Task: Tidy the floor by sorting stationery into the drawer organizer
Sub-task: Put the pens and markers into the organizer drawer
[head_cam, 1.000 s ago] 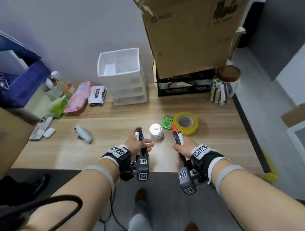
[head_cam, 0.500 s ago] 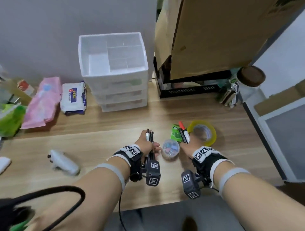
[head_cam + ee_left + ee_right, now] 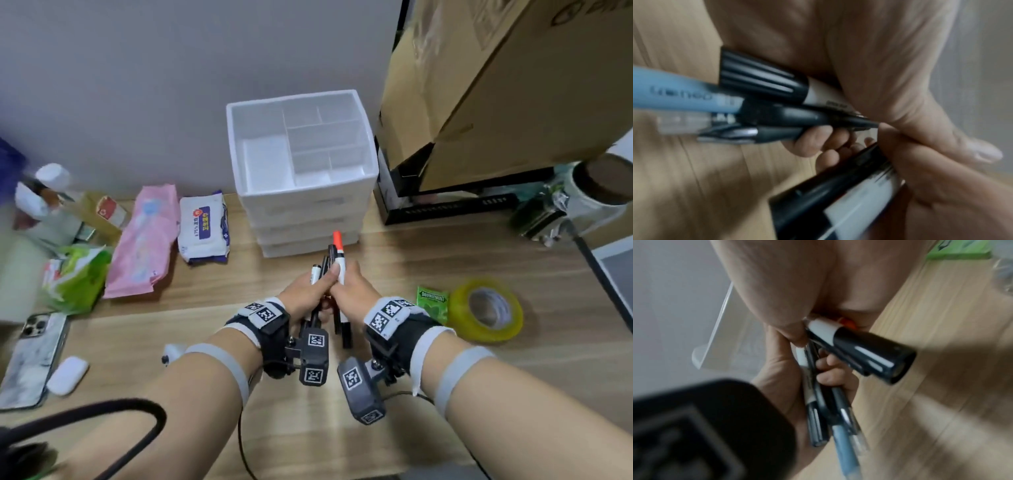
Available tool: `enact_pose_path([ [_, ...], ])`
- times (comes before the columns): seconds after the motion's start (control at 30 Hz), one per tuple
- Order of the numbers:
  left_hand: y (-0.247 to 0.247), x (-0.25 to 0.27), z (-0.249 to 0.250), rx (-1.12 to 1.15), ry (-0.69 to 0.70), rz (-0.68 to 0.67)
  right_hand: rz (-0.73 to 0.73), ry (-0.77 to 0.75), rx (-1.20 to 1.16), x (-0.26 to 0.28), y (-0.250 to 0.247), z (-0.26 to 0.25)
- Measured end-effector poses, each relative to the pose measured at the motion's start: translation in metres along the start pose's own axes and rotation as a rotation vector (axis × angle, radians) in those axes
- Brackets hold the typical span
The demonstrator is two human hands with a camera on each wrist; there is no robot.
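While left hand (image 3: 306, 294) grips a pen bundle (image 3: 764, 112), right hand (image 3: 352, 291) clasps the red-capped marker (image 3: 338, 255), knuckles touching, near the drawer organizer (image 3: 301, 219).

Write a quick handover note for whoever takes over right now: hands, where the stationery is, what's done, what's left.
Left hand grips a bundle of pens. Right hand grips a red-capped marker and a dark pen; the hands meet in front of the drawer organizer.
Done: pens gathered off the floor. The organizer's top compartments show nothing in them.
Left: drop the pens in, then sort the yellow tape roll, lying on the floor at the right.
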State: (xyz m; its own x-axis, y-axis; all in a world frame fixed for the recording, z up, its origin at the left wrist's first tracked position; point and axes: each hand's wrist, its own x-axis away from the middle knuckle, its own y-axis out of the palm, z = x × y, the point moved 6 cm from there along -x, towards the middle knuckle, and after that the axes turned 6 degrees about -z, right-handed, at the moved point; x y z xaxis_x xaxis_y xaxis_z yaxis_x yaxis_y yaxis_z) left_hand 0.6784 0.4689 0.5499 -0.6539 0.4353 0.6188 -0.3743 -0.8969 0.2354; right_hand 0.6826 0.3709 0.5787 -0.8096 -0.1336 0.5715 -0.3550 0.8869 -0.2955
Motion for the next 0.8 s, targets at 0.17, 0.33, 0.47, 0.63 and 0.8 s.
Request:
enact_pose_path([
  [0.17, -0.013, 0.014, -0.001, -0.034, -0.124, 0.020, -0.114, -0.039, 0.057, -0.009, 0.026, -0.009],
  [0.33, -0.015, 0.030, 0.004, 0.020, -0.186, 0.016, -0.227, -0.052, 0.099, -0.014, 0.034, -0.014],
  [0.47, -0.024, 0.038, 0.004, 0.081, -0.190, 0.113, -0.304, -0.130, 0.260, -0.029, 0.038, -0.018],
  [0.63, -0.045, 0.039, 0.008, 0.068, -0.022, 0.246, -0.505, -0.173, 0.285, -0.019, 0.040, -0.030],
  [0.8, -0.058, 0.046, 0.010, 0.005, 0.035, 0.352, -0.560, 0.021, -0.161, -0.025, 0.033, -0.013],
])
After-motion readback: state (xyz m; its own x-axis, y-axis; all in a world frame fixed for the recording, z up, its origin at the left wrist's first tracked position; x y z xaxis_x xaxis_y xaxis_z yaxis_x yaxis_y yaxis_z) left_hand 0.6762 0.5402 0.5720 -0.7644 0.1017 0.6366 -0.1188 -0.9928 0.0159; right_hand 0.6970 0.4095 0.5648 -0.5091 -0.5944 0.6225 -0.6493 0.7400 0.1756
